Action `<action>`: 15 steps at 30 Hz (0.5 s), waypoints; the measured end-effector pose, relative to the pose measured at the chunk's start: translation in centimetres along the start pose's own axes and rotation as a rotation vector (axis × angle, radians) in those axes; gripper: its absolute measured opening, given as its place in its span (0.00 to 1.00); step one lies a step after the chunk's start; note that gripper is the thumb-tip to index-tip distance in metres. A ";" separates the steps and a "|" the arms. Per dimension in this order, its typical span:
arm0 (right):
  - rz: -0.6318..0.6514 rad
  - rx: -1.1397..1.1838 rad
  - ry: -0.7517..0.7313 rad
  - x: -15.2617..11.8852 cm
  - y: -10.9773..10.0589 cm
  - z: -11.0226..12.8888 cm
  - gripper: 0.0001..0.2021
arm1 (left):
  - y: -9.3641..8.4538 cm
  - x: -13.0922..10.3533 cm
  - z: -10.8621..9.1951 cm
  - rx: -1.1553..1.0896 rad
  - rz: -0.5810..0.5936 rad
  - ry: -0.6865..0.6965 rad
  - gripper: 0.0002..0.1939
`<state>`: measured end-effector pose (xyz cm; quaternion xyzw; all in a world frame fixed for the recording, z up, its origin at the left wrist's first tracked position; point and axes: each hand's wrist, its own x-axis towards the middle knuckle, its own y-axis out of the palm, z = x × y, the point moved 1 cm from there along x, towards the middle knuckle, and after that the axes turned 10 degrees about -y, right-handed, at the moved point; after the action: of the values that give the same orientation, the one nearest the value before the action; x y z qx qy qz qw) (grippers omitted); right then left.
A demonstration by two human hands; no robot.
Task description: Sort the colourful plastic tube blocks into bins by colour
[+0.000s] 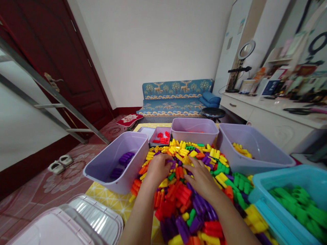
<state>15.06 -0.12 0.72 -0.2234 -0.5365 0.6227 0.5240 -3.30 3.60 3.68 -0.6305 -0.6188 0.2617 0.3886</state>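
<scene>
A loose heap of plastic building blocks (178, 194) in red, orange, yellow, green and purple lies in front of me. Both my hands reach into its middle. My left hand (159, 166) has its fingers bent inward beside a purple block; their tips are partly hidden, and I cannot make out what lies between them. To its right, my right hand (198, 173) is palm down with fingers apart, its fingertips touching the pile by a yellow block (187, 160). Orange blocks (179, 173) lie in the gap between the hands.
Around the heap stand a lilac bin (102, 168) with purple blocks, a small tray (153, 140) with red ones, another lilac bin (195, 136), a lilac bin (265, 163) with yellow blocks and a turquoise bin (265, 207) with green ones. Lids (99, 217) are at the lower left.
</scene>
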 end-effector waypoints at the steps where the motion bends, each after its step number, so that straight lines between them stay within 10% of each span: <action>1: 0.012 -0.012 0.009 0.0 0.0 0.1 0.19 | 0.0 0.0 -0.1 0.034 -0.006 0.004 0.09; 15: -0.196 0.157 -0.036 0.7 -0.3 -0.3 0.13 | 2.7 -0.1 -2.1 -0.146 -0.052 0.222 0.15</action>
<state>15.19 0.61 1.05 -0.1169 -0.5145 0.6127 0.5884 -0.08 3.29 2.64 -0.6661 -0.6054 0.1343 0.4145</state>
